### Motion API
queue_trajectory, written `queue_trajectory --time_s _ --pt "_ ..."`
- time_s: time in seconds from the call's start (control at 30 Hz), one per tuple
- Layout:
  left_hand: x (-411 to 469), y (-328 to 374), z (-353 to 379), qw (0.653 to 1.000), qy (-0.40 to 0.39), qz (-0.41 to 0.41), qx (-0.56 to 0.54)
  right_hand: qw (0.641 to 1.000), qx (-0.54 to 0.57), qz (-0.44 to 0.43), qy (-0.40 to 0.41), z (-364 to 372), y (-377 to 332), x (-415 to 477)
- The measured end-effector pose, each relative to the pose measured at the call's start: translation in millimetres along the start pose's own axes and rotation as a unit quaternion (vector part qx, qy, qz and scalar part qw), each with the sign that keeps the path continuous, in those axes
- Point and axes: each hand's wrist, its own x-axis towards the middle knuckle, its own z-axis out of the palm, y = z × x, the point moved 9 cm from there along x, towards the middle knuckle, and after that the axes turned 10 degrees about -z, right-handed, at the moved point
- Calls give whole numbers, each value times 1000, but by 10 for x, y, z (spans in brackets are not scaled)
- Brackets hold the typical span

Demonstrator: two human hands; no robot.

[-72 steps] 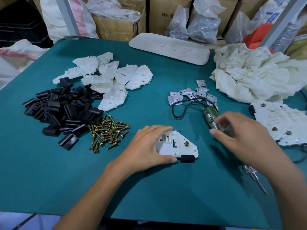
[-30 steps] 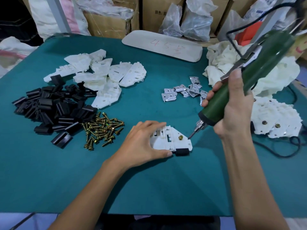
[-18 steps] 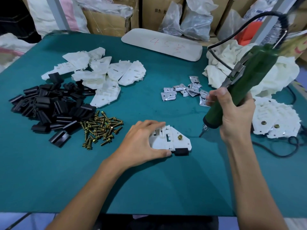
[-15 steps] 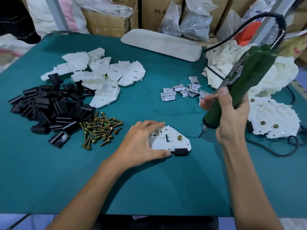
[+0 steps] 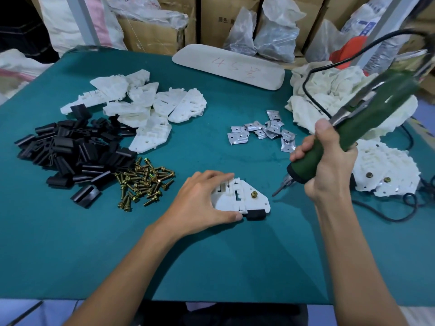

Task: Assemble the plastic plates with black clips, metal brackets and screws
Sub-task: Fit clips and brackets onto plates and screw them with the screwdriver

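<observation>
Pinching white plate (image 5: 244,198), left grip (image 5: 200,201); right grip (image 5: 329,168) clutching screwdriver (image 5: 376,107), tip just beside.

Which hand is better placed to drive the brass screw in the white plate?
Right. The right hand grips the green electric screwdriver, its bit poised beside the brass screw. The left hand holds the white plate down on the table.

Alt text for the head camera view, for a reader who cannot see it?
A left hand holds a white plastic plate, fitted with a screw and a black clip, on a green table; the right hand grips a green electric screwdriver, tip just right of the plate. Piles of clips, screws, plates and brackets lie behind.
</observation>
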Motion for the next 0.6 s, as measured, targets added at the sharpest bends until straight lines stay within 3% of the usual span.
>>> queue_trajectory --time_s 0.2,0.6 --pt "4 -22 4 1000 -1 0 -12 997 73 -18 -26 264 -139 -130" --pt "26 -29 24 1000 9 6 1 995 1 -54 -85 559 -109 -198"
